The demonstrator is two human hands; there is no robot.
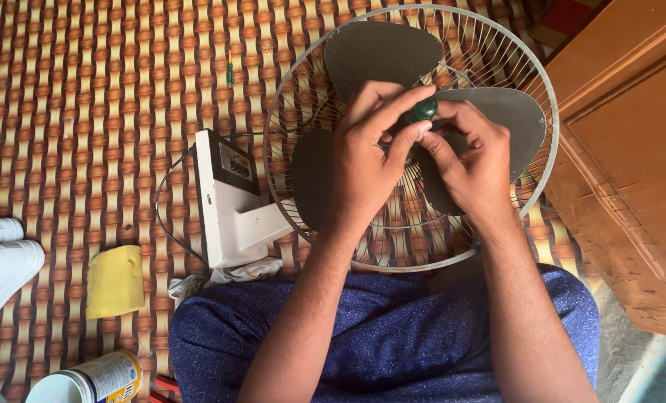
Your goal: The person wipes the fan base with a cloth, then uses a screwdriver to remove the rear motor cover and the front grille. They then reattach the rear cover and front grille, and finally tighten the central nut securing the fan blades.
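Both hands meet over the hub of a fan (411, 134) that lies on a woven mat (87, 112). Left hand (370, 160): fingers curled, with the index finger and thumb pinching a small green knob (424, 110) at the fan's centre. Right hand (471, 160): fingers bent and closed against the hub just below and beside the knob, touching the left hand's fingertips; what it grips beneath them is hidden. Grey blades (381, 52) spread out from the hub, one above the hands, one to the right, one to the left and lower. Wire guard (288, 97): a round cage beneath the blades, through which the mat shows. White base (228, 198) joins the guard at its lower left, with a dark control panel on its top face and a thin cord (165, 216) looping from it. Yellow cloth (115, 282) lies on the mat left of the base. White shoes (1, 261) sit at the left edge. Can (98, 379) lies at the bottom left. Wooden door (624, 149) stands to the right. Blue trousers (393, 336) cover the person's legs below the fan.
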